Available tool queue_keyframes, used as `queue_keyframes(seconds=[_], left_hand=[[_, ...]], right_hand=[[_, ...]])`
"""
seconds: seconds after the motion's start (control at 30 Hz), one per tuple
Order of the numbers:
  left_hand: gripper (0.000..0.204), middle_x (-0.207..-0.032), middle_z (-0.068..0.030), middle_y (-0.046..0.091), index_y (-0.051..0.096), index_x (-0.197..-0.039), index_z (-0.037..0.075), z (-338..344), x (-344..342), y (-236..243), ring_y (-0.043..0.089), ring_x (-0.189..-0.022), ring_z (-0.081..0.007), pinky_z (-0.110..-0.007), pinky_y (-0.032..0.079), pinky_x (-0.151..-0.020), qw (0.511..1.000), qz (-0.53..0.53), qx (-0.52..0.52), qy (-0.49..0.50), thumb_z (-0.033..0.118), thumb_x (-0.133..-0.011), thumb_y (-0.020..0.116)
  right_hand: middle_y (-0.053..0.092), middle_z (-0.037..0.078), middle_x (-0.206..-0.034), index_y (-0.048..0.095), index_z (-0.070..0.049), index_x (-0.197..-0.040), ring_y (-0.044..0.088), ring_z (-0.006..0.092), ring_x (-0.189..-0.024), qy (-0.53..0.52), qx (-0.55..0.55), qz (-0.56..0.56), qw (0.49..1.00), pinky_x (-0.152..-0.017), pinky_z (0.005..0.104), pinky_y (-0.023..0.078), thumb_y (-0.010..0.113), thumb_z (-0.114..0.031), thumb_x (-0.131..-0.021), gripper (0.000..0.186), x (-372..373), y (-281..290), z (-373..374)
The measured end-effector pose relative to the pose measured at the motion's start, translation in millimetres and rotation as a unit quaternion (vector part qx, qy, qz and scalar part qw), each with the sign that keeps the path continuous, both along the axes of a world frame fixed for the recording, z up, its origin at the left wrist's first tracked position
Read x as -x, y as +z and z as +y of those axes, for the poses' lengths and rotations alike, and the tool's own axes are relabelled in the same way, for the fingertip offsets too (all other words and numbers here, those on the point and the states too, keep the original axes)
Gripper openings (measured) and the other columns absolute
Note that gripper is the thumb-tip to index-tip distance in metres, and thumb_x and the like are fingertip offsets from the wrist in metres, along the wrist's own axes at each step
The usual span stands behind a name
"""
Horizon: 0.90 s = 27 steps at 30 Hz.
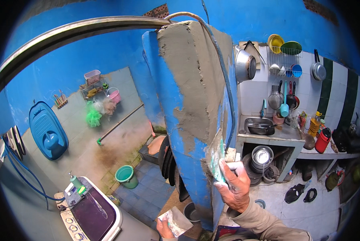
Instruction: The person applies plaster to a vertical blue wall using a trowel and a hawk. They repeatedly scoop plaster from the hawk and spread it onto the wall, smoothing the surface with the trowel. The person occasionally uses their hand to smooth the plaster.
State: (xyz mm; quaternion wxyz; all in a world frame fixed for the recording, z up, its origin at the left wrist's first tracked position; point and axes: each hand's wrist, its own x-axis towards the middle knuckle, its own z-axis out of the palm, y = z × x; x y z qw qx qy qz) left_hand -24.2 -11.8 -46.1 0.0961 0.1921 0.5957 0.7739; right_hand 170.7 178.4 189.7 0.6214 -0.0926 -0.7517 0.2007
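With a tightly curled right hand [237,186], held a smeared scraper [217,162] by the edge of the grey-patched blue wall [188,76]. Gripped a flat plate [184,217] of white paste [172,221] low down in a bent left hand [164,229]. Could have spilled paste by tipping the plate, or scratched the wall by pushing hard.

Over on my left, a green bucket [127,183] sits on blue tiles [143,197] near the washing machine [93,215]; on my right, pans [275,100] hang above the metal sink [287,133].

Home from where I stand, kitchen sink [264,119] and hanging pans [275,100] right of plastered dividing wall [192,68], washing machine [92,213] and green bucket [127,183] left of it
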Motion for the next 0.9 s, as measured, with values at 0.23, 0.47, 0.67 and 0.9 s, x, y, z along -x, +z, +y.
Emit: queue_keyframes(seconds=[0.23, 0.47, 0.67, 0.9], left_hand=[[0.042, -0.121, -0.0159, 0.065, 0.059, -0.126, -0.005, -14, -12, 32, 0.06, -0.111, -0.0262, -0.038, 0.046, -0.097, 0.997, 0.007, 0.075, 0.009, 0.028, -0.102, 0.047], [0.044, -0.123, -0.0158, 0.064, 0.058, -0.127, -0.004, -21, 0, 14, 0.06, -0.112, -0.0264, -0.038, 0.046, -0.097, 0.996, 0.038, 0.085, 0.006, 0.03, -0.101, 0.049], [0.043, -0.121, -0.0142, 0.065, 0.06, -0.125, -0.003, -20, 2, 11, 0.06, -0.109, -0.0246, -0.037, 0.048, -0.095, 0.996, 0.019, 0.087, 0.01, 0.031, -0.101, 0.049], [0.041, -0.118, -0.0131, 0.066, 0.061, -0.123, -0.002, -17, 5, 7, 0.061, -0.106, -0.0234, -0.036, 0.049, -0.092, 0.996, 0.006, 0.088, 0.012, 0.031, -0.101, 0.049]], right_hand=[[0.058, 0.008, -0.095, 0.064, -0.009, -0.132, 0.06, 0.0167, -0.071, -0.007, -0.001, 0.037, 0.999, -0.062, 0.0291, 0.05, 0.082, -0.013, -0.076, 0.059, 18, 2, 0], [0.058, 0.007, -0.093, 0.064, -0.009, -0.132, 0.058, 0.0145, -0.065, -0.024, -0.007, 0.069, 0.997, -0.056, 0.0279, 0.048, 0.083, -0.016, -0.075, 0.06, 28, 19, 0], [0.058, 0.007, -0.091, 0.065, -0.01, -0.131, 0.058, 0.0141, -0.064, -0.031, -0.006, 0.068, 0.997, -0.055, 0.0281, 0.048, 0.084, -0.016, -0.073, 0.061, 27, 26, 1], [0.056, 0.006, -0.087, 0.066, -0.01, -0.13, 0.055, 0.0151, -0.061, -0.035, -0.016, 0.061, 0.997, -0.053, 0.0287, 0.047, 0.084, -0.016, -0.072, 0.062, 22, 33, 6]])
